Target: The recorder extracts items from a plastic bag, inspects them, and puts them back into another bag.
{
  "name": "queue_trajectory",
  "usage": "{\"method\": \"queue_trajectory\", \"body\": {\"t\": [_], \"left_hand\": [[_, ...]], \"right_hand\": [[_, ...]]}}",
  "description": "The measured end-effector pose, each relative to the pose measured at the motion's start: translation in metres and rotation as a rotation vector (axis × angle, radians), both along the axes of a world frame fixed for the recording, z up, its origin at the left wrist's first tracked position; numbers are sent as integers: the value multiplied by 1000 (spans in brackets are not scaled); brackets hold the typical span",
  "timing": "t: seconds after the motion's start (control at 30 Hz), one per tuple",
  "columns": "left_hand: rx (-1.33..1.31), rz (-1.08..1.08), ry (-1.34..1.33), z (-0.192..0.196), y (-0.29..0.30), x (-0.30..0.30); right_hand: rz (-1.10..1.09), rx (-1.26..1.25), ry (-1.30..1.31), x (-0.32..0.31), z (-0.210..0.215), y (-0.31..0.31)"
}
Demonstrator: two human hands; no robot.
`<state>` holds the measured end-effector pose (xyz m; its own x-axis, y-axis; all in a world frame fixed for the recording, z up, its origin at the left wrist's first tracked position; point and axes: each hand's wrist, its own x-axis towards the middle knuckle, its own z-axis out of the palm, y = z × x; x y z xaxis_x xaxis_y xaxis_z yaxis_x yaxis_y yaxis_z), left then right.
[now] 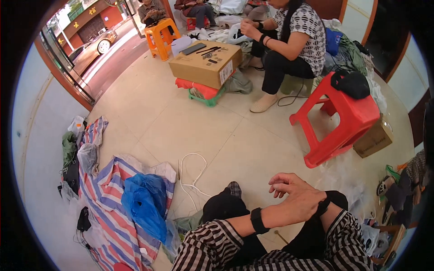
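My left hand (pixel 294 208) reaches across to my right wrist. Its fingertips are closed at the black wristband (pixel 323 205) there, and some of them are hidden. Behind it, my right hand (pixel 289 183) points leftward with its fingers loosely bent and apart, and nothing shows in it. Another black band (pixel 258 221) circles my left wrist. Both forearms come out of black-and-white striped sleeves (pixel 212 244), above my dark-clothed knees (pixel 224 207).
A white cord (pixel 192 183) lies on the tiles beside a striped sheet (pixel 106 198) and a blue plastic bag (pixel 144 201). Ahead right stands a red stool (pixel 337 117). A person (pixel 300 40) sits by a cardboard box (pixel 199 67) bearing small dark parts. An orange stool (pixel 160 38) stands farther back.
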<state>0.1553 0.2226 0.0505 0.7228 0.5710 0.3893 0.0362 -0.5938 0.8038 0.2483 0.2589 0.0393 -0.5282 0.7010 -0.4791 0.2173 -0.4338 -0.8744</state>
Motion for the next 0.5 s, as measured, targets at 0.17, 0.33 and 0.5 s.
{"method": "queue_trajectory", "body": {"t": [0.17,0.33,0.5], "left_hand": [[-148,180,-22,-19,41,-44],[-752,278,98,-38,64,-82],[-800,347,5,-17,78,-90]], "right_hand": [[60,194,10,11,-36,41],[117,135,65,-13,-63,72],[159,124,166,-13,-70,74]]}}
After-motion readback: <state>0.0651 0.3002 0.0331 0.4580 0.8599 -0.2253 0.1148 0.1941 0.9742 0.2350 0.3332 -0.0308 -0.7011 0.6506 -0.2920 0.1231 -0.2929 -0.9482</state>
